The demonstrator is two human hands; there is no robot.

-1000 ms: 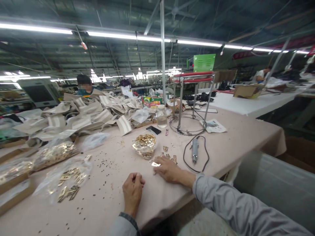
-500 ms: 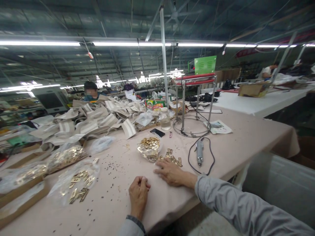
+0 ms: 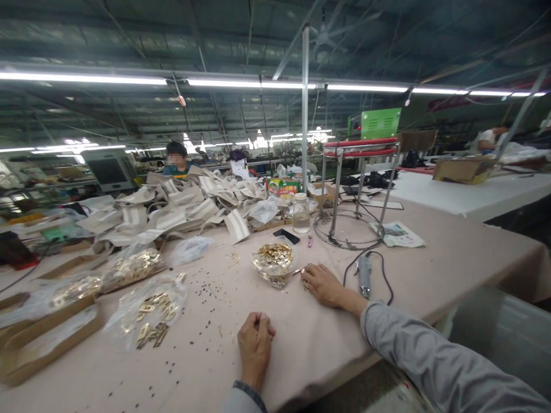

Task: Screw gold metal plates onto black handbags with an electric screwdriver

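My left hand [image 3: 255,347] rests on the cloth-covered table near its front edge. Its fingers are closed in a pinch, and whatever may be in them is hidden. Farther forward, my right hand [image 3: 323,285] lies palm down with its fingers stretched over the spot of the loose gold metal buckles, mostly covering them. A few small gold pieces [image 3: 298,272] show by its fingertips. Just left of it sits a clear plastic bag [image 3: 275,263] heaped with gold buckles. A grey electric screwdriver [image 3: 364,276] with a black cord lies to the right of that hand.
Left, an opened plastic bag of buckles [image 3: 152,315] lies near cardboard trays [image 3: 51,344]. Small dark bits dot the cloth. Behind are strap pieces [image 3: 185,201], a phone [image 3: 286,236], a glass jar [image 3: 301,215] and a stool [image 3: 360,149] bearing a green box. A person sits beyond the pile.
My right hand has moved forward and right, over the loose buckles that showed beyond it. My left hand keeps its closed pose. The whole view has shifted slightly.
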